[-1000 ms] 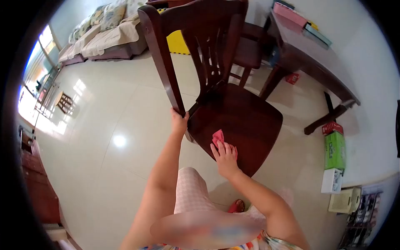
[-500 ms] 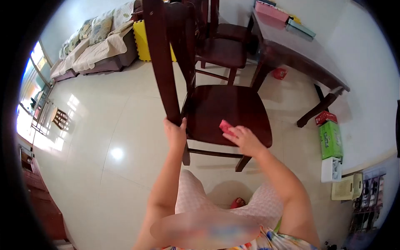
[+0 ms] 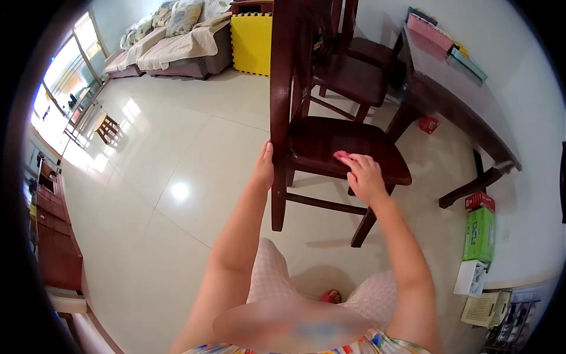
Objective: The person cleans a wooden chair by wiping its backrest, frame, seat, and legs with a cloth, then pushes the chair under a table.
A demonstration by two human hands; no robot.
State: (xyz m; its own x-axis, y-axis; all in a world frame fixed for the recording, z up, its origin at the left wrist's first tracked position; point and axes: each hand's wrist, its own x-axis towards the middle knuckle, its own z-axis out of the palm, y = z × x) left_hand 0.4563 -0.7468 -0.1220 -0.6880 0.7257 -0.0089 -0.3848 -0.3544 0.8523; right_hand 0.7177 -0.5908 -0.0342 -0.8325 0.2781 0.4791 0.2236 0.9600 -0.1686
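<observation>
A dark red-brown wooden chair [image 3: 318,133] stands in front of me, its tall back post on the left and its seat to the right. My left hand [image 3: 265,168] is against the outer side of the back post, low down near seat height; some of its fingers are hidden by the post. Over the near part of the seat, my right hand [image 3: 367,177] pinches a small pinkish-red cloth [image 3: 341,155] that touches the glossy surface. Below my hands are my legs in pale patterned trousers and one red slipper [image 3: 331,295].
More dark chairs [image 3: 356,79] stand behind, beside a dark table [image 3: 439,76] with boxes on it. A green package [image 3: 479,233] and a white box [image 3: 470,278] line the right wall. A sofa [image 3: 188,50], a yellow foam mat [image 3: 252,44] and a small stool [image 3: 106,125] are farther left.
My view has shifted, and the chair appears turned, showing its side more. My left hand has gone from gripping with the thumb in front to the post's outer side. The cloth remains on the seat.
</observation>
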